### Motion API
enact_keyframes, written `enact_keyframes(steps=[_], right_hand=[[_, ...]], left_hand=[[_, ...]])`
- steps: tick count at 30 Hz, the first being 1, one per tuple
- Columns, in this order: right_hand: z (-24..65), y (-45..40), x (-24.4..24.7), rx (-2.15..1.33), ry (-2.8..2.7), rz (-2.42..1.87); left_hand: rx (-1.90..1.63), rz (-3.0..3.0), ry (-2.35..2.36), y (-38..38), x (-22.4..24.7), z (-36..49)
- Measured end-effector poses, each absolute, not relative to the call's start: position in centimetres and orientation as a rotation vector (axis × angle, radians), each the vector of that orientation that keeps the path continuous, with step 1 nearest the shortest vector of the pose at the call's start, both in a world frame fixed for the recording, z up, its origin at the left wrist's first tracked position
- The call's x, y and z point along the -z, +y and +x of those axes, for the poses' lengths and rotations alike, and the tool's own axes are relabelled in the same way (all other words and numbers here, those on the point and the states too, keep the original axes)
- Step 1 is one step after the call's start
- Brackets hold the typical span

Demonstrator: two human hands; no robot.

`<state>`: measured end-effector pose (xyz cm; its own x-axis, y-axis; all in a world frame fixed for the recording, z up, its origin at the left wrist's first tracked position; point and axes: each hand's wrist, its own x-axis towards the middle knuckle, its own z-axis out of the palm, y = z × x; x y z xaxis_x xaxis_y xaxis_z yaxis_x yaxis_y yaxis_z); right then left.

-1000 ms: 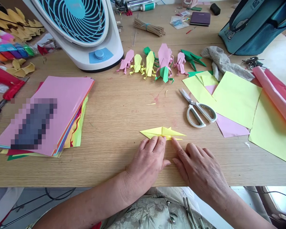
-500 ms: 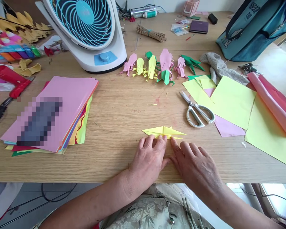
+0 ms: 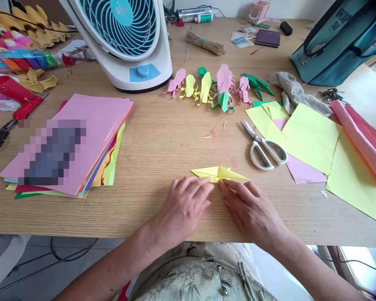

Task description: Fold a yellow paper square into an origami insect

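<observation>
A narrow piece of folded yellow paper (image 3: 218,172) lies on the table in front of me, pointed at both ends, with creases meeting near its middle. My left hand (image 3: 186,205) is at its near left edge, fingers stretched out and fingertips at the paper. On the near right side, my right hand (image 3: 252,209) has its bent fingers together on the paper's edge; its thumb is mostly hidden. White-handled scissors (image 3: 263,146) lie to the right, blades slightly apart. Beyond the paper stand several folded paper frogs, including a large pink paper frog (image 3: 224,79).
A stack of coloured paper (image 3: 97,121) lies left, with a blurred dark patch on top. Behind it stands a white fan (image 3: 125,71). Yellow sheets (image 3: 315,138) and a pink roll (image 3: 360,142) lie right. A teal bag (image 3: 335,50), twig bundle (image 3: 205,43) and red glue gun (image 3: 19,98) sit farther off.
My left hand has shifted left and its fingers have straightened, opening a wider gap between the hands. My right fingers have drawn closer together on the paper. The whole view has shifted slightly.
</observation>
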<state>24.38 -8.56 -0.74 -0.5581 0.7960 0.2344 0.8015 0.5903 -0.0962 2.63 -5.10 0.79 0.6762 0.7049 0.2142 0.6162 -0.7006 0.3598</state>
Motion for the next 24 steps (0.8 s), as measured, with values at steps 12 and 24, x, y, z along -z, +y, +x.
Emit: enact_keyframes(steps=[12, 24], right_hand=[[24.30, -8.36, 0.71, -0.014, -2.524, -1.351], [23.91, -8.09, 0.56, -0.019, -2.507, -1.453]], left_hand=[[-0.450, 2.750, 1.106, -4.35, 0.03, 2.35], [-0.234, 2.930, 1.037, -4.65, -0.51, 1.82]])
